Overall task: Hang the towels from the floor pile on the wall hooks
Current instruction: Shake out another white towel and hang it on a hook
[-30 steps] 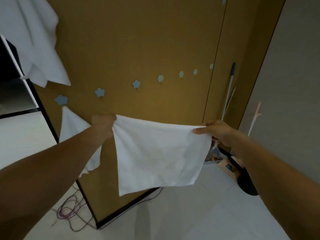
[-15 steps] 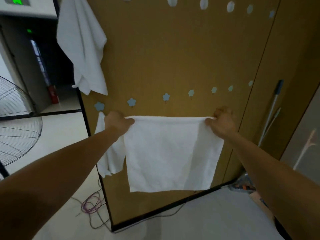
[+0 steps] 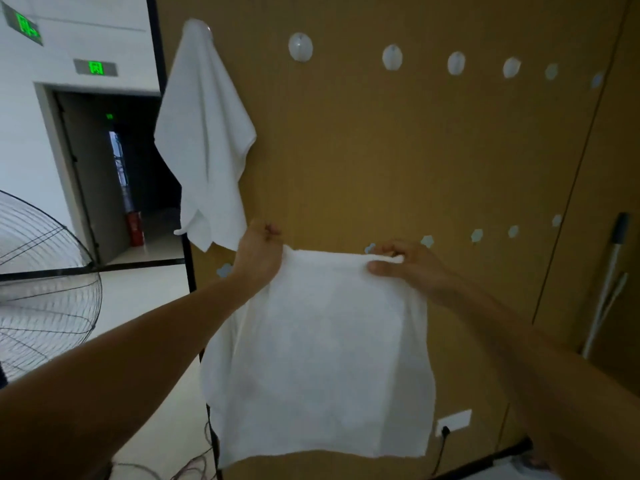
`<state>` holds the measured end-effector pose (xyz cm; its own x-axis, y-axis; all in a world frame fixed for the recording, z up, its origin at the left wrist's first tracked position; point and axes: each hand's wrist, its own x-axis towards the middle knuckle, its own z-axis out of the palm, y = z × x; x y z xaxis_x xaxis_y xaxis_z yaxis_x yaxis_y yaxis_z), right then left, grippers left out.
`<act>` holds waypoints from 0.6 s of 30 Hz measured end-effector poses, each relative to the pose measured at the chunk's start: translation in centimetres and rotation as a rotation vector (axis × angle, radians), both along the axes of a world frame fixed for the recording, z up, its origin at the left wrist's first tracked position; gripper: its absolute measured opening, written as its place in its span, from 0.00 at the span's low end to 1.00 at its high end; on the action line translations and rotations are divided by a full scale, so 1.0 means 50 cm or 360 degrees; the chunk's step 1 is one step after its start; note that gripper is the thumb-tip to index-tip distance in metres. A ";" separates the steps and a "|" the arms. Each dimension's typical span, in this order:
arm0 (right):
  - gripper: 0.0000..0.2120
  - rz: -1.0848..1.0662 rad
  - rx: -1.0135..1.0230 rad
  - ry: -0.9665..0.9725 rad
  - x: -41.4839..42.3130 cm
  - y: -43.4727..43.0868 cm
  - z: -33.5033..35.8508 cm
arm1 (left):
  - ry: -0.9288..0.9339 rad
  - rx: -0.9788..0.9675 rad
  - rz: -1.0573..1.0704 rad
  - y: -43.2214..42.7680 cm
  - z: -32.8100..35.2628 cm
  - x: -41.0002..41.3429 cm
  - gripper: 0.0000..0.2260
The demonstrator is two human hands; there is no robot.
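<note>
A white towel (image 3: 322,358) hangs spread flat in front of the brown wall panel (image 3: 398,150). My left hand (image 3: 258,252) grips its upper left corner and my right hand (image 3: 405,266) pinches its upper right corner. Both hands are level with the lower row of small blue flower-shaped hooks (image 3: 477,235); one blue hook (image 3: 370,248) shows just behind my right fingers. A second white towel (image 3: 207,140) hangs from the leftmost hook of the upper row. Round white hooks (image 3: 300,46) run along that upper row. The floor pile is out of view.
A standing fan's wire cage (image 3: 41,289) is at the left. A dark doorway (image 3: 117,181) opens beyond the panel's left edge. A mop handle (image 3: 609,282) leans at the right. A wall socket (image 3: 453,421) and cables (image 3: 194,469) sit low down.
The view has tilted upward, showing the upper hooks and the whole hung towel. My hands have come a little closer together and the towel's top edge has risen toward the lower hook row.
</note>
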<state>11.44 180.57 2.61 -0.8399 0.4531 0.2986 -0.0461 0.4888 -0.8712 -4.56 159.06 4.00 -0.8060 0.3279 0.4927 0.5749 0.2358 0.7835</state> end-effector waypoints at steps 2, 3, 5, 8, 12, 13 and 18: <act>0.18 -0.0001 0.0091 0.0044 -0.042 0.002 0.026 | 0.0042 -0.0099 -0.0212 0.012 0.032 -0.038 0.07; 0.18 -0.0037 0.0099 0.0126 -0.065 0.003 0.041 | 0.0054 -0.0175 -0.0338 0.016 0.051 -0.054 0.10; 0.15 -0.0129 0.0137 0.0308 -0.110 0.004 0.073 | 0.0087 -0.0367 -0.0527 0.024 0.088 -0.080 0.18; 0.13 -0.0213 0.0258 0.0464 -0.178 0.002 0.126 | 0.0217 -0.0550 -0.0564 0.042 0.146 -0.121 0.19; 0.10 -0.0292 0.0354 0.0693 -0.268 0.015 0.205 | 0.0318 -0.0163 -0.0299 0.080 0.239 -0.178 0.19; 0.11 -0.0257 0.0342 0.0746 -0.286 0.021 0.230 | 0.0341 -0.0063 -0.0235 0.090 0.262 -0.189 0.18; 0.14 -0.0059 0.0336 0.0788 -0.352 0.067 0.356 | 0.0560 0.0088 -0.0044 0.145 0.351 -0.236 0.12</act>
<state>-6.14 183.94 20.43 -0.5602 0.3671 0.7426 -0.4055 0.6601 -0.6323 -16.35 166.33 21.55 -0.5751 0.3124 0.7561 0.8173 0.1792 0.5476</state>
